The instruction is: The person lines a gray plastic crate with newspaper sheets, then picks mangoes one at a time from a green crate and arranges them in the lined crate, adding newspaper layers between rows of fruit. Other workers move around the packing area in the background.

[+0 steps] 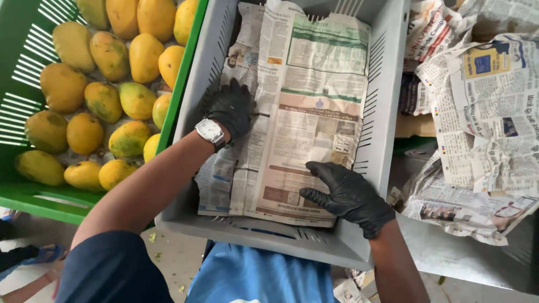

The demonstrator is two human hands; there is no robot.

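Both gloved hands press a newspaper sheet [306, 112] flat into the grey plastic crate [387, 84]: the left hand [231, 108] spread at its left edge, the right hand [348, 193] splayed on its lower right corner, neither grip closed. Lining seems underway; smoothing the curled left margin looks next. Mangoes [101, 95] fill the green crate [22, 84] beside.

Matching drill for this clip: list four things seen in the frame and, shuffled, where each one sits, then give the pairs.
1. mangoes
2. wristwatch
3. flat newspaper sheet
4. crumpled newspapers

a. lining the grey crate
b. on the left hand
c. in the green crate
d. on the surface at right, outside both crates

Pairs: 1-c, 2-b, 3-a, 4-d. The right hand also presses on the sheet.
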